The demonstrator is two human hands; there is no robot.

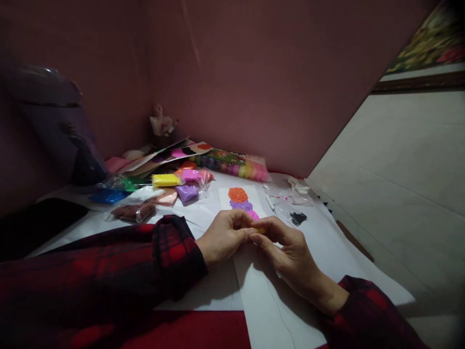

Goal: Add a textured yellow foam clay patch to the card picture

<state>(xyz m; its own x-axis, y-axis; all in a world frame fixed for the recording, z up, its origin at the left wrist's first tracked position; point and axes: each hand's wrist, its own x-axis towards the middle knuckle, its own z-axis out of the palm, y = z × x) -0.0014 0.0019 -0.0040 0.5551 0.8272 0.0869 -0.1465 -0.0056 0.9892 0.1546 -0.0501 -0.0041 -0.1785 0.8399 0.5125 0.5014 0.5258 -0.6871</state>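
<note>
My left hand (227, 236) and my right hand (290, 247) meet over the white sheet on the table. Between their fingertips is a small lump of yellow modelling clay (258, 230), pinched from both sides and partly covered by the fingers. Just beyond the hands lies a white card (224, 195) bearing textured clay patches: an orange round (238, 195) at the top, a purple patch (240, 206) below it, and a pink patch (253, 214) partly hidden by my fingers.
Packets of coloured clay, including a yellow packet (166, 180) and a brown packet (134, 212), lie to the left. Behind them sits a long pack of clay sticks (232, 165). Black clay (298, 218) rests on plastic at right. A purple bin (61, 131) stands far left.
</note>
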